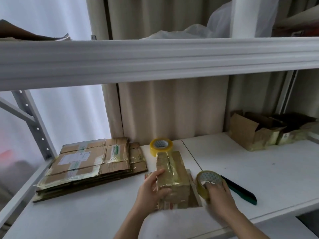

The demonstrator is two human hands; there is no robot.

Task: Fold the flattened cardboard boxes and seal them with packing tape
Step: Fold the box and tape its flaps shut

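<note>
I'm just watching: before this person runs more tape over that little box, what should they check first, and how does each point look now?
1. Box steadied: ok, left hand grips its side.
2. Tape roll ready: ok, right hand holds it, fingers through the core.
3. Loose tape end found: cannot tell.
4. Top flaps closed: ok, already glossy with tape.
5. Cutter within reach: ok, lying beside the right hand.
6. Spare roll: ok, behind the box.

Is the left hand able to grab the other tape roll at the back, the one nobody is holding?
Probably not right away. The left hand grips the small taped box, and that box stands between it and the spare tape roll. It would likely have to let go and reach over or around.
</note>
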